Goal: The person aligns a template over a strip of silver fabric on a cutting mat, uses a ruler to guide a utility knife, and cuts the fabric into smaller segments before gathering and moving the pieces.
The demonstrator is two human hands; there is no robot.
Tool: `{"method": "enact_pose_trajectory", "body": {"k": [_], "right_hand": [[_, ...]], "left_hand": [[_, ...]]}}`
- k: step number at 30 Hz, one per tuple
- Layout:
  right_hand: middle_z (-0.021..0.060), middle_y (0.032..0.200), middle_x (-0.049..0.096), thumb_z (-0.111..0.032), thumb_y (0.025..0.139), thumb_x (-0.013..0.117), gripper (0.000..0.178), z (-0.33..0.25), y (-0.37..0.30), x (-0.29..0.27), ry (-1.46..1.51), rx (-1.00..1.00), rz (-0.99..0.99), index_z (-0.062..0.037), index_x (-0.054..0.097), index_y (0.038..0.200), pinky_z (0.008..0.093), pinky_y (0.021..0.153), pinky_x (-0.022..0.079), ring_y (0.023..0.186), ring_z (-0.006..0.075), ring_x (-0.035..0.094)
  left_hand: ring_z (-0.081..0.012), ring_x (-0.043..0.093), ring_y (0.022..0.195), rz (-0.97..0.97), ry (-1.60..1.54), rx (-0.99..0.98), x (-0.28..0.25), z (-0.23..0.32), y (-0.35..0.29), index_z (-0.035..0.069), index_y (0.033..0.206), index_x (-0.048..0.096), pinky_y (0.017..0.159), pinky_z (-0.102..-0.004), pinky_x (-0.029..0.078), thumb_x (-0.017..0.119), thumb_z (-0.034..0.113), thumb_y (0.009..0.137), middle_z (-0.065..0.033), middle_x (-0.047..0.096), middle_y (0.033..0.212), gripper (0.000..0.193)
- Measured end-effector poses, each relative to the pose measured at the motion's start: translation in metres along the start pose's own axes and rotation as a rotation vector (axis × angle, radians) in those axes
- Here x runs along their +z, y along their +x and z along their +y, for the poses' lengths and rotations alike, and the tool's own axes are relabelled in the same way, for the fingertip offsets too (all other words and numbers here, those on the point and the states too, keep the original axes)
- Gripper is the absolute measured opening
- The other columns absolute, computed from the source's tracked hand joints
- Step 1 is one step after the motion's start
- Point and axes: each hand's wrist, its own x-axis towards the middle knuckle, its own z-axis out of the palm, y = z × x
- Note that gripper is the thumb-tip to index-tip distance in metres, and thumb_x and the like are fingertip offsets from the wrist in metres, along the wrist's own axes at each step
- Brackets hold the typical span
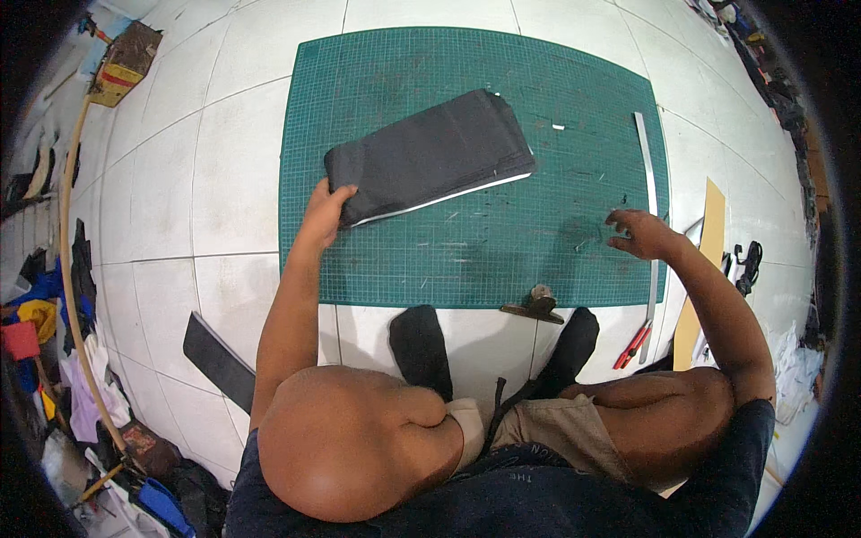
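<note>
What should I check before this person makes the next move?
1. Left hand holding the black stack: ok, gripped at its left end.
2. Right hand free: ok, nothing visible in it.
3. Green mat free of scraps: not ok, a white scrap lies right of the stack.
4. Metal strip apart from the stack: ok, near the mat's right edge.
5. Red cutter safely closed: cannot tell, too small to see.

Left hand (325, 215): fingers partly hidden beneath black stack (430, 160). Metal ruler (646, 152): middle covered by right hand (639, 235). Tan board (712, 211): partly behind right forearm (725, 309). Black strip (215, 360), left: near end hidden.
</note>
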Motion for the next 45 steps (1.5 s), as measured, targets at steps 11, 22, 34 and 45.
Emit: {"method": "enact_pose_trajectory", "body": {"k": [11,22,34,45], "right_hand": [[0.0188,0.112,0.066,-0.022,0.089,0.069,0.041,-0.024,0.038,-0.014,-0.025,-0.156,0.056,-0.0038,0.056,0.123,0.0471,0.09,0.051,0.105,0.0344,0.065],[0.0175,0.11,0.067,-0.026,0.09,0.068,0.039,-0.022,0.04,-0.02,-0.08,-0.228,0.097,-0.0063,0.057,0.122,0.0482,0.09,0.05,0.104,0.0344,0.065],[0.0166,0.11,0.068,-0.033,0.092,0.065,0.043,-0.01,0.036,-0.015,-0.113,-0.141,0.053,-0.0084,0.057,0.126,0.0474,0.091,0.05,0.107,0.034,0.064],[0.017,0.108,0.069,-0.033,0.09,0.067,0.043,-0.004,0.044,-0.013,-0.112,-0.139,0.098,-0.0086,0.058,0.124,0.0495,0.089,0.051,0.104,0.0369,0.065]], "left_hand": [[-0.0306,0.052,0.117,0.303,0.721,0.545,0.013,-0.021,-0.056,0.009,0.143,0.041,0.096,-0.0429,0.046,0.071,0.02,0.084,-0.0195,0.05,0.126,0.067],[-0.0411,0.044,0.131,0.165,1.324,0.828,0.024,-0.008,-0.051,0.004,0.128,0.058,0.11,-0.0494,0.036,0.068,0.012,0.077,-0.0207,0.048,0.139,0.052],[-0.0424,0.043,0.134,0.207,1.237,0.726,0.026,-0.018,-0.041,-0.003,0.126,0.057,0.111,-0.0467,0.036,0.057,0.011,0.085,-0.0254,0.051,0.139,0.043],[-0.0428,0.036,0.139,0.234,1.161,0.78,0.02,-0.041,-0.043,-0.004,0.128,0.054,0.115,-0.0483,0.031,0.055,0.007,0.085,-0.0262,0.042,0.145,0.044]]}}
